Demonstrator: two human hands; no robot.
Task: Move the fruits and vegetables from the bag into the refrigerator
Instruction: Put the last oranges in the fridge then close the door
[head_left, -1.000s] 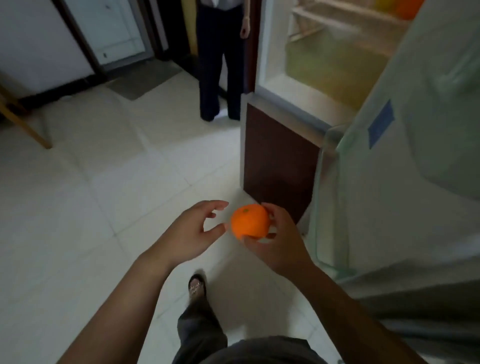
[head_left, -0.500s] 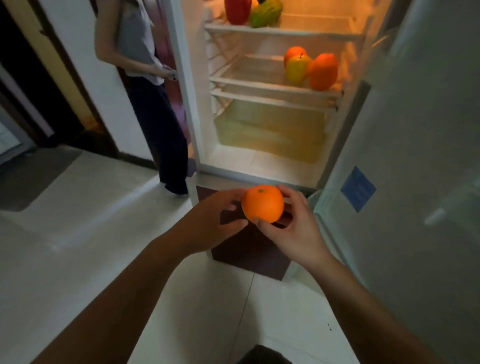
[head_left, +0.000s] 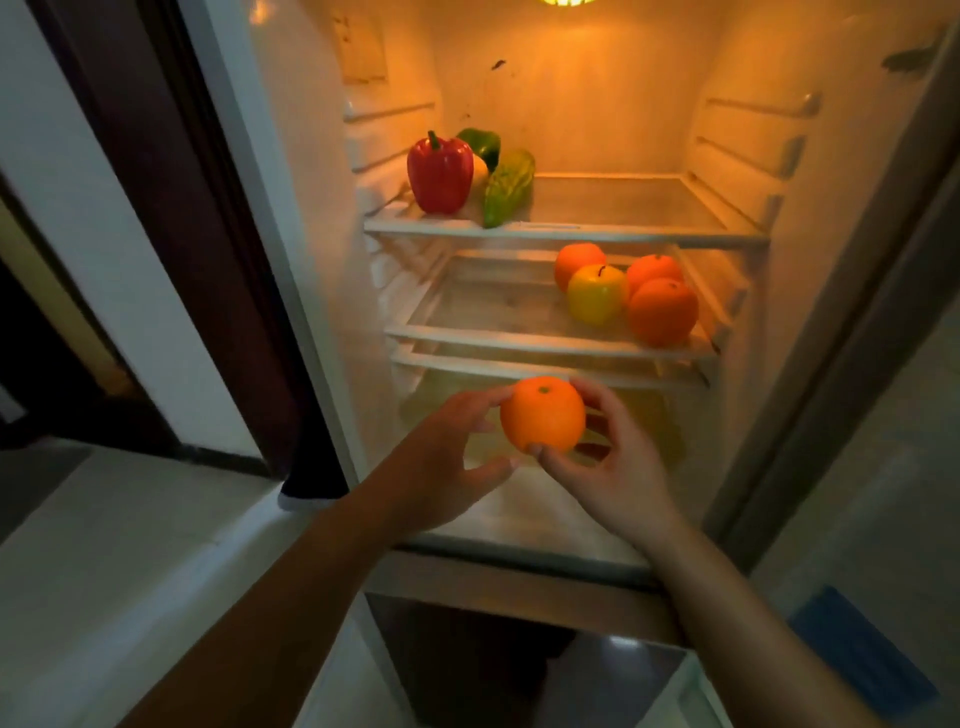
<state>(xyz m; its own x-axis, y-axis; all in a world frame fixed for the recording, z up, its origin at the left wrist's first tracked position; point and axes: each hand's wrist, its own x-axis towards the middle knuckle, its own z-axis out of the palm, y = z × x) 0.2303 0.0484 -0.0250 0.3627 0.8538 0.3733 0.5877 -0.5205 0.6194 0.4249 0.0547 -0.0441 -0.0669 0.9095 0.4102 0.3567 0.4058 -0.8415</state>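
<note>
An orange (head_left: 543, 414) is held in the fingertip grip of the right hand (head_left: 613, 467), in front of the open refrigerator (head_left: 519, 525), below its lower shelf (head_left: 545, 345). The left hand (head_left: 447, 462) is spread open beside it, fingertips touching the fruit. On that shelf, a yellow apple (head_left: 596, 293) is flanked by three oranges (head_left: 662, 310). Farther up, a red pepper (head_left: 440, 174) and green vegetables (head_left: 508, 187) are seen on the upper shelf (head_left: 623, 234).

Upper shelf (head_left: 623, 231) bearing peppers (head_left: 439, 174), lower shelf (head_left: 519, 340) bearing oranges (head_left: 662, 310), apple (head_left: 596, 293)
</note>
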